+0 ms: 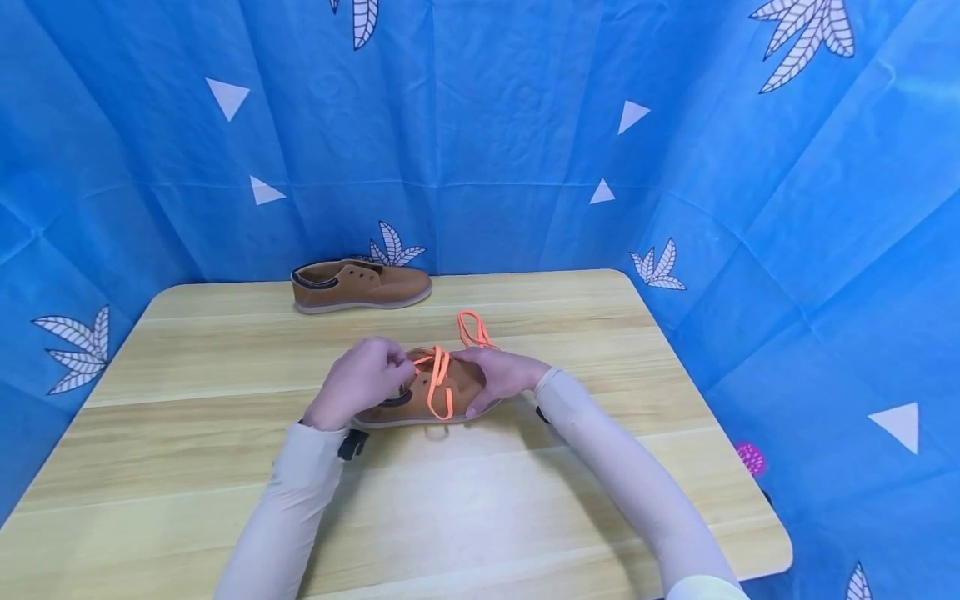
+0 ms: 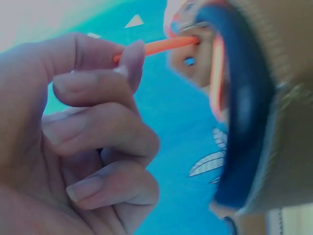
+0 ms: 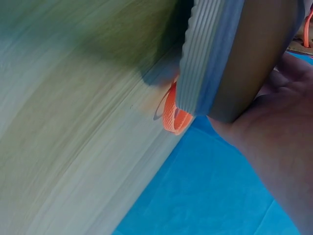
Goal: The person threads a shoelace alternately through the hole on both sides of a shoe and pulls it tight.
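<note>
A brown shoe (image 1: 468, 379) with a pale sole lies on the table, its toe to the right. In the left wrist view, my left hand (image 2: 102, 122) pinches an orange shoelace (image 2: 168, 45) between thumb and index finger. That stretch of lace runs taut to an eyelet near the dark collar (image 2: 252, 107). My right hand (image 1: 504, 372) grips the shoe around its toe. From the right wrist, the ridged sole (image 3: 208, 54) shows, with an orange lace loop (image 3: 170, 115) behind it. More lace hangs over the shoe's near side.
Near the back edge of the wooden table (image 1: 225, 350) stands a second brown shoe (image 1: 382, 289), with no lace visible in its eyelets. Blue patterned cloth (image 1: 495, 133) hangs behind the table and along its sides.
</note>
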Tool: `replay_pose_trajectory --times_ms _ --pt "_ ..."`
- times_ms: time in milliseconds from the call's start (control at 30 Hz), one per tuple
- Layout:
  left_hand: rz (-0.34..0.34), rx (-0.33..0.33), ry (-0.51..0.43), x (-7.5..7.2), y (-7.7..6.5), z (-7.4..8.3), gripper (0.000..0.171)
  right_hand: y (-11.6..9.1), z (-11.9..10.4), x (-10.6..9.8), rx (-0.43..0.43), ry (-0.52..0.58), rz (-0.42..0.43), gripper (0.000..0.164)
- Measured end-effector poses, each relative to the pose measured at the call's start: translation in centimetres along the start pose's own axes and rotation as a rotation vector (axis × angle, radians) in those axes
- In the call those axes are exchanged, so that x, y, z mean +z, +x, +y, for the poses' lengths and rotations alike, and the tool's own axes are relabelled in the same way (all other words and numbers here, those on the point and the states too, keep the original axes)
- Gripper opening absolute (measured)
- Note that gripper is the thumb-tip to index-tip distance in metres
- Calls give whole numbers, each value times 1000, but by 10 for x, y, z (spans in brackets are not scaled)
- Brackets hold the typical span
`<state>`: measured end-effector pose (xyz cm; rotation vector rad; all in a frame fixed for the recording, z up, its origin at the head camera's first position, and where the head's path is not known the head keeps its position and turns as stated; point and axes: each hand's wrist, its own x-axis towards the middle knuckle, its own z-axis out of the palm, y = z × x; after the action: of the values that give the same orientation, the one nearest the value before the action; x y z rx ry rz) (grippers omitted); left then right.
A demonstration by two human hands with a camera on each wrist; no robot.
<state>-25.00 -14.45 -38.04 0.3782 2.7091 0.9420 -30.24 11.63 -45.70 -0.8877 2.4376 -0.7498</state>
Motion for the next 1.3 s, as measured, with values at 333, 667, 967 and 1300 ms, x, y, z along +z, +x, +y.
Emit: replay_pose_trajectory --times_ms 333,667,967,1300 --pt "-18 81 29 -20 -31 12 20 1 0 0 3 15 -2 104" --pt "-54 158 112 -27 -61 21 18 1 -1 -1 20 23 -5 105" --pt "-57 260 188 -24 -85 34 17 0 -1 -1 26 47 1 106" --pt "-28 288 241 -18 -99 39 20 0 -1 0 36 38 8 107"
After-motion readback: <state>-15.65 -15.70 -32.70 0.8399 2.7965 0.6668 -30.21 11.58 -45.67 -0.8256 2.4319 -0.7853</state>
